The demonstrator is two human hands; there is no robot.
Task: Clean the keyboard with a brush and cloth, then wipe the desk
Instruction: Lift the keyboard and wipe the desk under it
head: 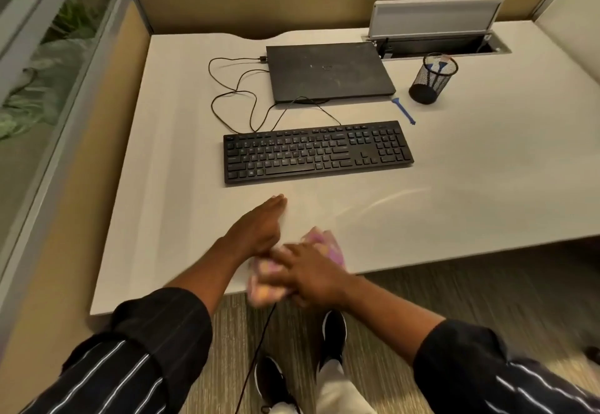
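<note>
Right hand point(308, 270) on top of pink cloth point(324, 243) at near edge of desk point(487, 186); grip blurred, impossible to tell. Left hand point(259, 228) flat on desk just beside, fingers straight, holding nothing. Keyboard point(318, 152) beyond both hands, apart from them. Behind it, 1 closed laptop point(328, 71); blue tool point(403, 110) near mesh cup point(430, 81).

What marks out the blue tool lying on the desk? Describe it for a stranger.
Find the closed laptop at the back of the desk. Just off its near right corner, beside the mesh cup, lies the blue tool. It alone lies flat; other blue bits stand in the cup.
</note>
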